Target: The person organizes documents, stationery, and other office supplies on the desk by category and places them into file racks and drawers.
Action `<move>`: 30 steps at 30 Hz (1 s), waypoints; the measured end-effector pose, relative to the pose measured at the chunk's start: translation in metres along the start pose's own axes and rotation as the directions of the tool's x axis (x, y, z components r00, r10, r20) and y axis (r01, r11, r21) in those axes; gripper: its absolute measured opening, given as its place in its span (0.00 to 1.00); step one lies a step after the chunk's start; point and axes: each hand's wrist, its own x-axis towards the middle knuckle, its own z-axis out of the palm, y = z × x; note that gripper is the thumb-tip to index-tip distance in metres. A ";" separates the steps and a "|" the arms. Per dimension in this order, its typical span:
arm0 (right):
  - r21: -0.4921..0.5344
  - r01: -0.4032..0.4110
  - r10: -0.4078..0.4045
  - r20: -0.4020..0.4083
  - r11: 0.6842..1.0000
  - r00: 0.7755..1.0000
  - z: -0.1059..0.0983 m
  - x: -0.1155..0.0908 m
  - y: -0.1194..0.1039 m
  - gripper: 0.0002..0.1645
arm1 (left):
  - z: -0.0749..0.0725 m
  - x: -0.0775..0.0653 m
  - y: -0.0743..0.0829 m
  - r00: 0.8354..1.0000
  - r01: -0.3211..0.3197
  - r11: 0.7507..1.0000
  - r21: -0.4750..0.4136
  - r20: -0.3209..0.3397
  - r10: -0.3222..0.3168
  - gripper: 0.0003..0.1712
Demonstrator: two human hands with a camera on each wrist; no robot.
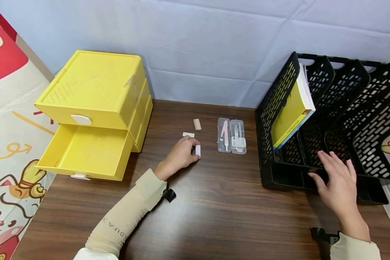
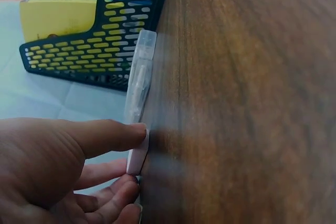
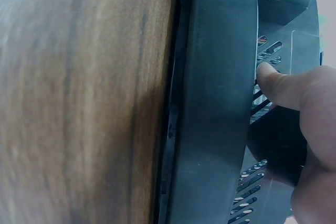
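Note:
My left hand (image 1: 181,153) pinches a small pale pink eraser (image 1: 198,150) between thumb and fingers. In the left wrist view the eraser (image 2: 137,156) stands close over the tabletop, the thumb on one end and a fingertip at the other. Just beyond that hand lie a flat cream-white piece (image 1: 189,134) and a beige block (image 1: 197,124). My right hand (image 1: 338,180) is over the front compartments of a black file organizer (image 1: 289,171), fingers spread and holding nothing. In the right wrist view, its thumb (image 3: 278,85) reaches over the front compartment.
Left stands a yellow drawer box (image 1: 91,79) with its lower drawer (image 1: 84,150) pulled out and bare inside. A clear case (image 1: 232,135) with a pink compass lies unfolded near the organizer. Yellow and blue books (image 1: 290,115) stand in the organizer's left slot. A pale cloth (image 1: 214,47) hangs behind.

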 end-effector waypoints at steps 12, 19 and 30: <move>-0.002 -0.003 0.003 0.001 1.000 1.000 0.001 -0.001 0.001 0.33 | -0.006 -0.004 0.000 0.998 -0.027 1.000 -0.001 0.053 0.027 0.22; -0.009 -0.005 0.005 0.002 1.000 1.000 0.000 -0.001 0.000 0.34 | -0.017 -0.017 0.005 0.996 -0.057 0.998 0.006 0.064 0.056 0.23; -0.009 -0.006 0.006 0.005 1.000 1.000 0.000 -0.001 0.000 0.34 | -0.044 -0.051 0.024 0.985 -0.161 0.985 0.063 0.072 0.157 0.24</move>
